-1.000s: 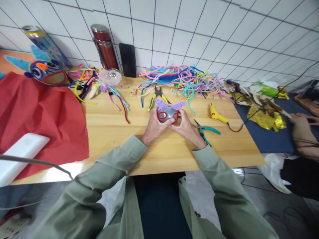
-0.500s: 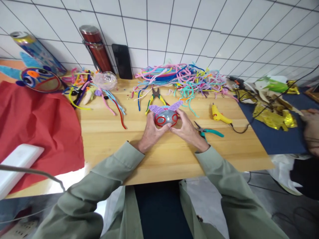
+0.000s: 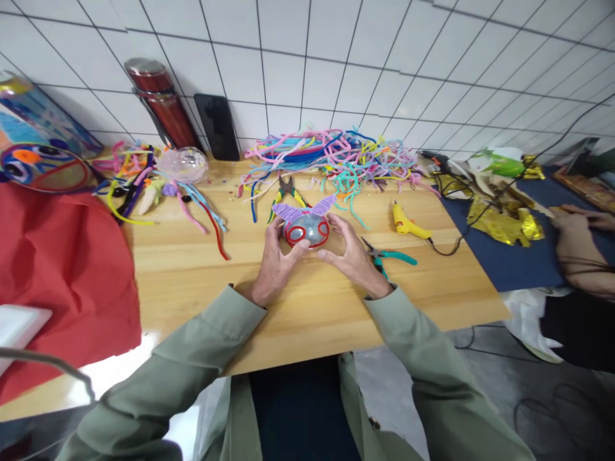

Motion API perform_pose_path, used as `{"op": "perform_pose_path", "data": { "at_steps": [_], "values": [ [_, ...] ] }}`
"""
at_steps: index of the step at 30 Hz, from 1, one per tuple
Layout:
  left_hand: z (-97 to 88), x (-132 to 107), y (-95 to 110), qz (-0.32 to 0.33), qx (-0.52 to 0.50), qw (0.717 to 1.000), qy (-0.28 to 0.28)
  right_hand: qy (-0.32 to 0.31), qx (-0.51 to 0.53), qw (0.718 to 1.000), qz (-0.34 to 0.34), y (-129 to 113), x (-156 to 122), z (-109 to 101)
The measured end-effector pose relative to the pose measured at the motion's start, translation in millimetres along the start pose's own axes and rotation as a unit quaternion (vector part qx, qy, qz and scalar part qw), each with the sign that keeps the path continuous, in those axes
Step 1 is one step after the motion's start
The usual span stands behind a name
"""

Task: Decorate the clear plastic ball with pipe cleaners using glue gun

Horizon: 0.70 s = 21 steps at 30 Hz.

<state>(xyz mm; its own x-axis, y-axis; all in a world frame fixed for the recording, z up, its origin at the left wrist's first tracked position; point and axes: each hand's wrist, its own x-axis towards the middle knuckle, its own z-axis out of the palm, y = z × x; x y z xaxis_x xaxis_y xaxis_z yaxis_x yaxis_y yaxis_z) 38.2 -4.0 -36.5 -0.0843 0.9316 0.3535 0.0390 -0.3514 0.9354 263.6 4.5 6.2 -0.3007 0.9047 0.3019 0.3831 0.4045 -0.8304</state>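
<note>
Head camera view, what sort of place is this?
Most likely a craft workbench: a wooden table by a tiled wall carries a heap of coloured pipe cleaners and a yellow glue gun, while the left hand and right hand hold a decorated clear ball.

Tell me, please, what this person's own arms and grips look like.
Both arms wear loose sage-green long sleeves, the left sleeve and right sleeve alike, plain-cuffed at the wrists. The left grip and right grip are bare: no gloves, and no ring or watch shows.
</note>
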Motion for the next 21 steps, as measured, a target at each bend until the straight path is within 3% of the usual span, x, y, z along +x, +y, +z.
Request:
{"op": "perform_pose_path", "data": {
  "at_steps": [5, 8, 11, 13, 16, 19, 21],
  "values": [
    [0.0, 2.3, -3.2, -0.028, -0.012, 0.999, 0.031, 0.080, -0.007, 0.997, 0.010, 0.7, -1.4, 1.7],
    [-0.9, 4.1, -7.3, -0.019, 0.000, 0.998, 0.067, 0.151, -0.021, 0.988, 0.006, 0.4, -2.8, 0.3],
    [-5.8, 6.9, -4.7, 0.009, 0.042, 0.993, 0.106, 0.166, -0.027, 0.986, -0.003, -5.3, -4.7, -5.0],
    [-8.9, 7.3, 5.1, 0.068, 0.085, 0.988, 0.113, 0.163, -0.029, 0.986, -0.011, -12.5, -5.3, -7.5],
    [-6.3, 0.5, 30.2, 0.218, 0.157, 0.960, 0.075, 0.154, -0.029, 0.987, -0.023, -25.9, -5.5, -1.4],
    [5.1, -14.2, 52.4, 0.368, 0.200, 0.908, -0.001, 0.079, -0.003, 0.997, -0.016, -40.1, -10.2, 20.6],
    [10.7, -21.8, 57.2, 0.448, 0.209, 0.864, -0.090, 0.029, 0.002, 0.999, -0.014, -49.7, -19.2, 39.2]
  ]
}}
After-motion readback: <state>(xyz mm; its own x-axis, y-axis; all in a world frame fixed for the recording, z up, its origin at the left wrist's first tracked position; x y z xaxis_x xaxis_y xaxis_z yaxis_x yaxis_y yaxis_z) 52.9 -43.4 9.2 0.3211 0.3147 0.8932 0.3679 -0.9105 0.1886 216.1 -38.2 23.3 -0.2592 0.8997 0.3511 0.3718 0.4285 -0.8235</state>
